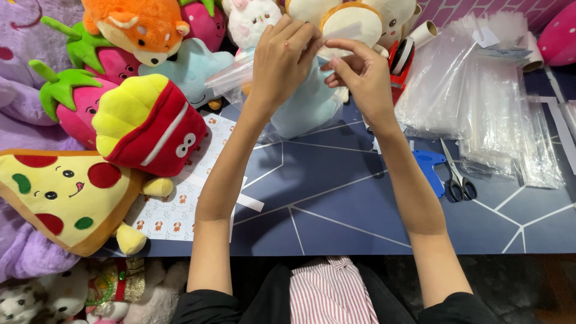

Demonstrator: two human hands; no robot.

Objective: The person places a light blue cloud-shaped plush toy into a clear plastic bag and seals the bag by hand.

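Pale-blue plush [306, 105] in clear bag [240, 75], at table's [336, 198] far edge. Left hand [279, 57] clamps bag top; right hand [360, 72] pinches tape strip [342, 33] there. Tape dispenser [401, 57], scissors [456, 177], bag stack [480, 102] right; fries plush [150, 126] left.

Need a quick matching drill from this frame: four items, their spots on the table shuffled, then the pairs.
Things:
1. scissors
2. pizza-slice plush
3. stack of clear bags
4. bagged light-blue plush

Places:
A. far left edge, below the fries plush
B. under the left hand and right hand
C. right of the blue tool
D. back right of the table

Pairs: 1-C, 2-A, 3-D, 4-B
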